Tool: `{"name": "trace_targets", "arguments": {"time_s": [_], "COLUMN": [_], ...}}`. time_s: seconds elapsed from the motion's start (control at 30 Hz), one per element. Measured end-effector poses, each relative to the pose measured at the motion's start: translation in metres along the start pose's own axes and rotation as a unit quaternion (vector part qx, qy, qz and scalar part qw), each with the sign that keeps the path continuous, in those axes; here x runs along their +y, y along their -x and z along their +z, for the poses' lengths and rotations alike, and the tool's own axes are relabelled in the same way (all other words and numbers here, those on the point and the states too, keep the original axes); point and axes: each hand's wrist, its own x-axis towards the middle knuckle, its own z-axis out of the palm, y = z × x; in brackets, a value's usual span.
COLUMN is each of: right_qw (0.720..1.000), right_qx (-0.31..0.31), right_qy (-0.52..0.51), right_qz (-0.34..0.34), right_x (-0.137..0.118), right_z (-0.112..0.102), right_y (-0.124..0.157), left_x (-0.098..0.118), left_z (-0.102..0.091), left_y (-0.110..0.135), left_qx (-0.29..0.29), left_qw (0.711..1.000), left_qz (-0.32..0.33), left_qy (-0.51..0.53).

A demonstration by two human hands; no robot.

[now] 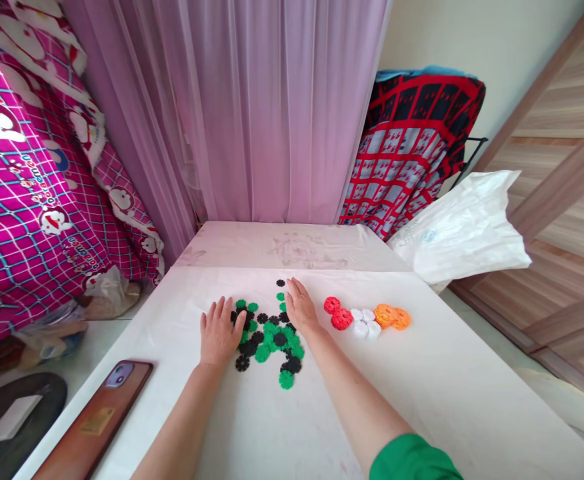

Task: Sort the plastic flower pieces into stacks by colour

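Note:
Between my hands, green notched discs (274, 333) and black notched discs (292, 365) lie in a loose, partly overlapping pile on a table (437, 407). My left hand (219, 333) rests at the pile's left edge, fingers spread, its thumb over some black discs. On the upper right side, my right hand (301, 308) lies with fingers stretched out, beside a few green discs and partly hiding them. Neither hand visibly grips anything. One black disc (281, 283) sits apart, just beyond my right fingertips.
Right of the pile lie red discs (341, 319), white discs (366, 323) and orange discs (392, 317). A brown phone (97, 420) lies at the table's left edge. A white plastic bag (467, 227) stands at the far right corner, and a purple curtain (277, 113) hangs behind.

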Motion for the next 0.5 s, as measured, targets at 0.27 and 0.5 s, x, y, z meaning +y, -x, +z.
{"name": "trace_targets", "arguments": {"time_s": [0.27,0.5], "right_qw": [0.988,0.989], "right_qx": [-0.142,-0.040], "right_qy": [0.027,-0.102], "right_qz": [-0.045,-0.098], "right_x": [-0.006,-0.003], "right_z": [0.002,-0.013], "right_y": [-0.035,0.030], "left_x": [0.002,0.012], "left_z": [0.007,0.006], "left_y": [-0.015,-0.003], "left_qx": [-0.154,-0.155], "left_qw": [0.972,0.963], "left_qz": [0.179,0.214], "left_qy": [0.013,0.061]}}
